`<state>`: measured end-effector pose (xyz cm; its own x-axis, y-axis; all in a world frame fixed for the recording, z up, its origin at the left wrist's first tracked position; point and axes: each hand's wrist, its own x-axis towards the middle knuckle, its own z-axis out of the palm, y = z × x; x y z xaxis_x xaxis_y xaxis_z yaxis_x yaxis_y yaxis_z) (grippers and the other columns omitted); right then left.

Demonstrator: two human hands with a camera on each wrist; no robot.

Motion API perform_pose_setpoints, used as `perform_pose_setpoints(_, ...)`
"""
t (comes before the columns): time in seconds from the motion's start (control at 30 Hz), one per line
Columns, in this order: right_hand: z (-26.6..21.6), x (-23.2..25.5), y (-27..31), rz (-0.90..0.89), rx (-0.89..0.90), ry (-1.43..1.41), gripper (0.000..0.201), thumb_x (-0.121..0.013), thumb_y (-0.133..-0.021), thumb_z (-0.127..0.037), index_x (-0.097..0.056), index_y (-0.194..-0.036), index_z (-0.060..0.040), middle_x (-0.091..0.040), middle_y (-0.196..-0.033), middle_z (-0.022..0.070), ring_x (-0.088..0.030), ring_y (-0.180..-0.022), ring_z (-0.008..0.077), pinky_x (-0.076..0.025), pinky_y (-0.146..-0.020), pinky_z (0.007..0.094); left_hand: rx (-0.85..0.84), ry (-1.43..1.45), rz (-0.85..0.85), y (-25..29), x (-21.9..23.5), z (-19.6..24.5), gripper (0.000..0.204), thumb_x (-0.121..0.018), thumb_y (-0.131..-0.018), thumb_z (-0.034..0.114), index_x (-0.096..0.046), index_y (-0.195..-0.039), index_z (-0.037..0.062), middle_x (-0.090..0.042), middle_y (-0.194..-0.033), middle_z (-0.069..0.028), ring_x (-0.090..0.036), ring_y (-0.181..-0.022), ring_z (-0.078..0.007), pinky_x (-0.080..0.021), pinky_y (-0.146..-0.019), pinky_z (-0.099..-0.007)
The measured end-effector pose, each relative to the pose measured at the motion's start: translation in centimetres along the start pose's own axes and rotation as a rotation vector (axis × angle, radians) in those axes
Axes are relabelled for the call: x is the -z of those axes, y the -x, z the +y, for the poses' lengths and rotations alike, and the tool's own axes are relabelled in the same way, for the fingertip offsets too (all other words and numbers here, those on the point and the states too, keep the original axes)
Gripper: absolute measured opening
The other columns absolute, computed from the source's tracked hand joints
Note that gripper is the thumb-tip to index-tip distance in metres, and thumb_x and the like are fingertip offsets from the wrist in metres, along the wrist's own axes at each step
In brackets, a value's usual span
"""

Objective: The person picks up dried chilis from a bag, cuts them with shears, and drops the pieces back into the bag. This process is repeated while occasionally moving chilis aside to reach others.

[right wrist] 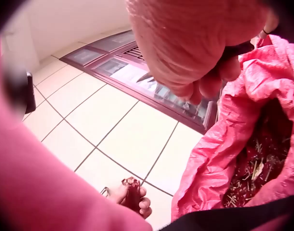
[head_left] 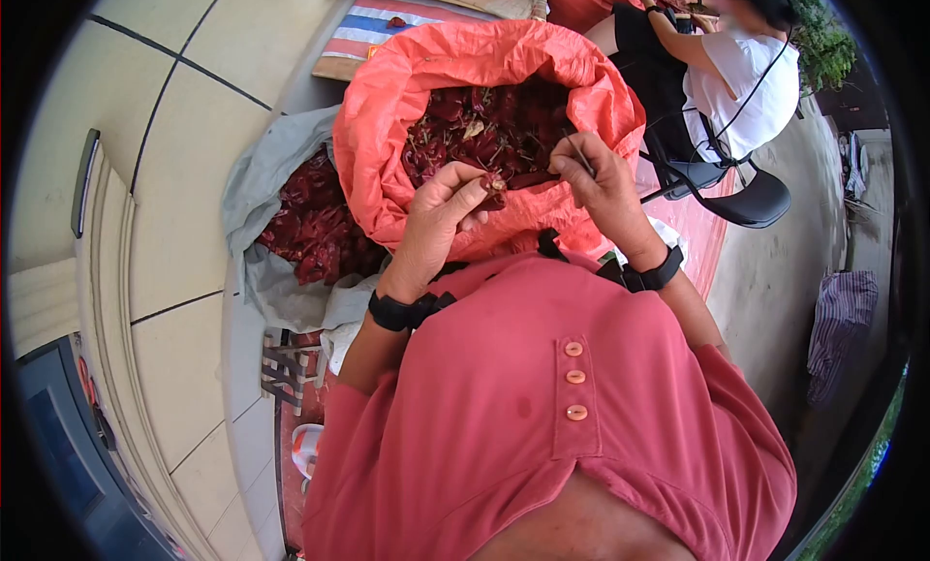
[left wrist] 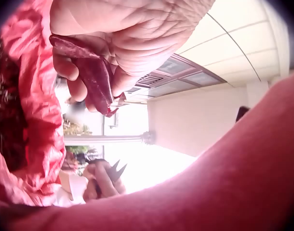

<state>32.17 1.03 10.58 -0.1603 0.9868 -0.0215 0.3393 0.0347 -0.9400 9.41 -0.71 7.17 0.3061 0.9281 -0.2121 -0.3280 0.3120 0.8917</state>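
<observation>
Far left: grey sack (head_left: 254, 183) lies open on the tiled floor (head_left: 184, 125), part-filled with dark red dried chillies (head_left: 315, 222). Just right of it, touching, the orange-red woven sack (head_left: 387, 106) stands with its mouth rolled down; inside, more dried chillies with stems (head_left: 484, 125) and bits of straw-coloured debris.

Left hand (head_left: 441, 207) sits over the near rim of the orange sack, fingers and thumb curled tight round one dried chilli (head_left: 494, 185); the left wrist view shows the pod pinched between thumb and fingers, tip hanging down.

Right hand (head_left: 596, 173) is just beside it, over the same rim, fingers closed round small scissors (head_left: 579, 154); blades point up and look slightly parted in the left wrist view. Scissors and chilli are near, not touching.

Beyond the sack: a striped mat (head_left: 373, 28) with a loose chilli on it. Far right: another seated person (head_left: 736, 77) in a white top.
</observation>
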Motion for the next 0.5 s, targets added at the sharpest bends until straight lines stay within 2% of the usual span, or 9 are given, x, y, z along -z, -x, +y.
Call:
perform_pose_setpoints(0.03, 1.1, 0.8, 0.6, 0.084, 0.059, 0.087, 0.008, -0.062, -0.088, -0.004, -0.057, -0.094, -0.0003, -0.058, -0.079, 0.0035, -0.054, -0.072, 0.0094, -0.046, -0.066, 0.0256, -0.044, -0.105, 0.087, 0.7, 0.2, 0.6, 0.016, -0.055, -0.096, 0.017, -0.059, -0.104, 0.0037, -0.063, -0.091, -0.0005, -0.053, -0.072, -0.0040, -0.042, -0.063, -0.0192)
perform_pose_setpoints(0.1, 3.1, 2.7, 2.1, 0.303, 0.016, 0.200, 0.007, -0.062, -0.088, -0.004, -0.057, -0.093, -0.0014, -0.058, -0.077, 0.0017, -0.050, -0.064, 0.0073, -0.044, -0.059, 0.0237, -0.324, -0.460, 0.259, 2.1, 3.0, 0.3, 0.014, -0.056, -0.095, 0.010, -0.059, -0.104, 0.0001, -0.064, -0.094, -0.0032, -0.058, -0.084, -0.0077, -0.046, -0.077, -0.0226)
perform_pose_setpoints(0.13, 4.8, 3.8, 3.0, 0.384, -0.040, 0.139, 0.007, -0.063, -0.088, -0.005, -0.058, -0.092, -0.0023, -0.058, -0.077, 0.0006, -0.048, -0.060, 0.0061, -0.041, -0.055, 0.0225, -0.332, -0.501, 0.375, 3.2, 3.8, 1.0, 0.014, -0.056, -0.094, 0.009, -0.059, -0.104, -0.0002, -0.063, -0.093, -0.0029, -0.058, -0.085, -0.0086, -0.046, -0.078, -0.0235)
perform_pose_setpoints(0.2, 8.4, 5.8, 5.1, 0.534, -0.118, 0.097, 0.006, -0.062, -0.088, -0.006, -0.058, -0.091, -0.0038, -0.059, -0.077, -0.0012, -0.042, -0.053, 0.0039, -0.036, -0.048, 0.0203, -0.330, -0.833, 0.667, 4.5, 9.7, -1.5, 0.014, -0.062, -0.087, 0.009, -0.063, -0.100, 0.0029, -0.064, -0.090, -0.0088, -0.059, -0.084, -0.0188, -0.047, -0.077, -0.0322)
perform_pose_setpoints(0.3, 15.2, 8.0, 8.6, 0.651, -0.280, 0.218, 0.007, -0.061, -0.087, -0.008, -0.058, -0.092, -0.0045, -0.061, -0.077, 0.0002, -0.046, -0.052, 0.0052, -0.039, -0.046, 0.0225, -0.261, -0.887, 0.802, 5.9, 16.3, -4.0, 0.018, -0.063, -0.084, 0.008, -0.062, -0.101, 0.0031, -0.064, -0.095, -0.0094, -0.059, -0.089, -0.0247, -0.046, -0.081, -0.0354)
perform_pose_setpoints(0.33, 18.0, 8.4, 9.8, 0.660, -0.330, 0.255, 0.008, -0.061, -0.086, -0.008, -0.058, -0.092, -0.0045, -0.061, -0.077, 0.0008, -0.048, -0.052, 0.0060, -0.040, -0.046, 0.0234, -0.271, -1.145, 0.840, 6.2, 17.6, -4.4, 0.021, -0.063, -0.082, 0.006, -0.062, -0.102, 0.0038, -0.064, -0.097, -0.0093, -0.058, -0.092, -0.0262, -0.045, -0.084, -0.0370)
perform_pose_setpoints(0.37, 20.1, 8.5, 10.7, 0.670, -0.378, 0.290, 0.009, -0.061, -0.085, -0.008, -0.059, -0.093, -0.0045, -0.062, -0.077, 0.0014, -0.050, -0.052, 0.0069, -0.041, -0.046, 0.0242, -0.281, -1.405, 0.871, 6.2, 18.2, -4.6, 0.023, -0.064, -0.080, 0.005, -0.061, -0.103, 0.0044, -0.064, -0.100, -0.0091, -0.056, -0.096, -0.0276, -0.043, -0.087, -0.0385)
perform_pose_setpoints(0.47, 23.4, 8.1, 12.6, 0.626, -0.548, 0.348, 0.013, -0.060, -0.084, -0.008, -0.059, -0.096, -0.0038, -0.063, -0.082, 0.0041, -0.054, -0.050, 0.0120, -0.045, -0.048, 0.0272, -0.540, -1.399, 0.966, 4.1, 14.8, -2.7, 0.026, -0.063, -0.078, 0.002, -0.061, -0.104, 0.0055, -0.062, -0.103, -0.0090, -0.053, -0.100, -0.0297, -0.041, -0.090, -0.0407)
perform_pose_setpoints(0.5, 24.5, 8.0, 13.0, 0.629, -0.553, 0.312, 0.014, -0.059, -0.084, -0.007, -0.058, -0.097, -0.0033, -0.063, -0.085, 0.0049, -0.054, -0.050, 0.0123, -0.046, -0.048, 0.0275, -0.557, -1.322, 0.916, 3.0, 13.2, -2.5, 0.022, -0.061, -0.081, 0.002, -0.061, -0.102, 0.0043, -0.061, -0.101, -0.0103, -0.055, -0.095, -0.0292, -0.044, -0.084, -0.0389)
